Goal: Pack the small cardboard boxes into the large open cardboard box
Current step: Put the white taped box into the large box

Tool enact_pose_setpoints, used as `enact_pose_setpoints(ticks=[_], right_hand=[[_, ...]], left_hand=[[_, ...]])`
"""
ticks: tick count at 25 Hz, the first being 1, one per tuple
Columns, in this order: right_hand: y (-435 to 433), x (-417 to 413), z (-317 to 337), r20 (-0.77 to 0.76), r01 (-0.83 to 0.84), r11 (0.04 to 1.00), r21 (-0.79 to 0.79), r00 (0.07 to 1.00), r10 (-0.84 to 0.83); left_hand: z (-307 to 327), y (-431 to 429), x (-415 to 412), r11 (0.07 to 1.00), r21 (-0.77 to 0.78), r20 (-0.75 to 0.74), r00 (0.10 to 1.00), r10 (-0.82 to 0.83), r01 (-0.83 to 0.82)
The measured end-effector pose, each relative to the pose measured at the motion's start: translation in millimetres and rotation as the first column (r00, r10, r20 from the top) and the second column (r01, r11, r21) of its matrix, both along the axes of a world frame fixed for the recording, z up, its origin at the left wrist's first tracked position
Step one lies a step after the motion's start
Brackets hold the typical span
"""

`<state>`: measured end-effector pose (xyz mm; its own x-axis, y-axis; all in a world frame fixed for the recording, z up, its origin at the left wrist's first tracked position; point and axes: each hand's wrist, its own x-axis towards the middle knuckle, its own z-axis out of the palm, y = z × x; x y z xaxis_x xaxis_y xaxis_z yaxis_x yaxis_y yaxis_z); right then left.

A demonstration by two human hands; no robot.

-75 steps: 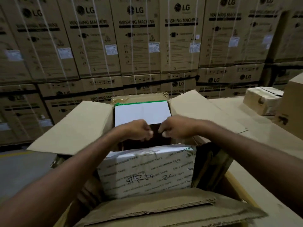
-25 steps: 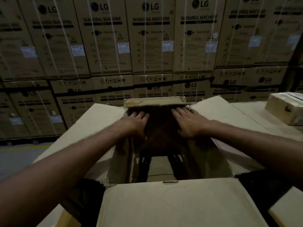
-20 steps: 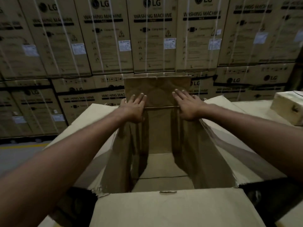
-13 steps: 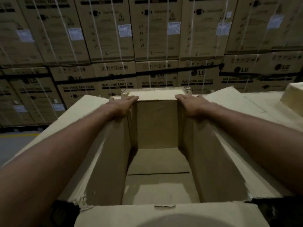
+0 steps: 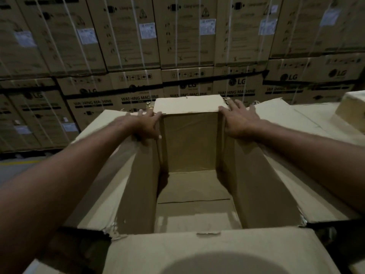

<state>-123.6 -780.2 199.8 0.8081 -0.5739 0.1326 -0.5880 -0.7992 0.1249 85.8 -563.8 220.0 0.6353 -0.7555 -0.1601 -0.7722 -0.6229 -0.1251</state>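
Stacked cartons [image 5: 187, 36] behind; flat hands [image 5: 146, 125] on corrugated box [image 5: 193, 204].

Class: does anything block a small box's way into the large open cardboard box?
Nothing visible: the large brown cardboard box is empty, flaps folded outward; left hand and right hand rest on its far corners.

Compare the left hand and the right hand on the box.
The left hand lies on the left flap, the right hand on the right flap. The right hand's fingers are spread wide; the left hand's lie closer together. The left hand is blurred, the right hand sharp. Both lie flat, holding nothing, at the far corners of the open box.
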Motion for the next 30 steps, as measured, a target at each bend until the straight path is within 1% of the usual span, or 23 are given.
enact_pose_setpoints(ticks=[2, 4, 5, 7, 8, 9, 10, 12, 14, 16, 17, 19, 21, 23, 25, 27, 28, 30], right_hand=[[18, -25, 2, -0.07, 0.105, 0.991, 0.084, 0.993, -0.099], [40, -58, 1, -0.127, 0.145, 0.986, 0.086, 0.983, -0.134], [50, -74, -1, -0.139, 0.136, 0.989, 0.054, 0.982, -0.128], [66, -98, -6, -0.117, 0.114, 0.994, 0.002, 0.987, -0.113], [72, -106, -5, -0.082, 0.12, 0.992, 0.025, 0.99, -0.117], [79, -110, 0, -0.045, 0.127, 0.989, 0.072, 0.991, -0.124], [87, -113, 7, -0.01, 0.135, 0.982, 0.133, 0.991, -0.135], [107, -122, 20, 0.007, 0.155, 0.956, 0.25, 0.987, -0.162], [133, -144, 25, -0.017, 0.125, 0.927, 0.353, 0.992, -0.127], [160, -175, 16, -0.068, 0.078, 0.918, 0.389, 0.996, -0.056], [170, -187, 10, -0.069, 0.069, 0.931, 0.359, 0.996, -0.048], [178, -199, 2, 0.022, 0.036, 0.957, 0.287, 0.999, -0.044], [177, -200, -1, 0.083, -0.006, 0.965, 0.262, 0.996, -0.016], [175, -202, -3, 0.07, -0.048, 0.966, 0.256, 0.997, 0.031], [174, -208, -7, 0.059, -0.063, 0.974, 0.217, 0.997, 0.051], [174, -213, -11, 0.078, -0.072, 0.981, 0.178, 0.995, 0.059], [173, -214, -11, 0.093, -0.085, 0.98, 0.177, 0.993, 0.069], [176, -215, -10, 0.152, -0.109, 0.976, 0.188, 0.985, 0.081]], left_hand=[[8, 22, -7, 0.991, 0.117, -0.008, 0.998, 0.06, -0.059], [4, 49, -16, 0.983, 0.164, 0.022, 0.997, 0.076, -0.078], [-1, 58, -20, 0.986, 0.149, 0.037, 0.997, 0.068, -0.073], [-10, 70, -27, 0.997, 0.061, 0.052, 0.998, 0.043, -0.046], [-9, 74, -34, 0.999, 0.031, 0.049, 0.998, 0.038, -0.04], [-4, 77, -41, 0.999, 0.037, 0.037, 0.999, 0.036, -0.037], [5, 82, -49, 0.996, 0.081, 0.006, 0.999, 0.033, -0.034], [27, 96, -70, 0.979, 0.206, -0.126, 0.992, 0.027, 0.0], [40, 120, -97, 0.967, 0.248, -0.264, 0.964, 0.015, 0.053], [37, 150, -125, 0.973, 0.213, -0.322, 0.946, -0.018, 0.091], [30, 163, -138, 0.979, 0.179, -0.319, 0.947, -0.038, 0.1], [16, 180, -156, 0.994, 0.046, -0.29, 0.954, -0.077, 0.095], [9, 189, -167, 0.993, -0.104, -0.276, 0.958, -0.075, 0.047], [0, 196, -179, 0.988, -0.15, -0.212, 0.976, -0.055, 0.023], [-13, 200, -190, 0.984, -0.176, -0.097, 0.995, -0.04, 0.022], [-23, 200, -198, 0.971, -0.239, 0.012, 1.0, 0.007, -0.004], [-25, 199, -202, 0.963, -0.268, 0.04, 0.998, 0.042, -0.029], [-22, 198, -210, 0.951, -0.295, 0.024, 0.995, 0.1, -0.088]])
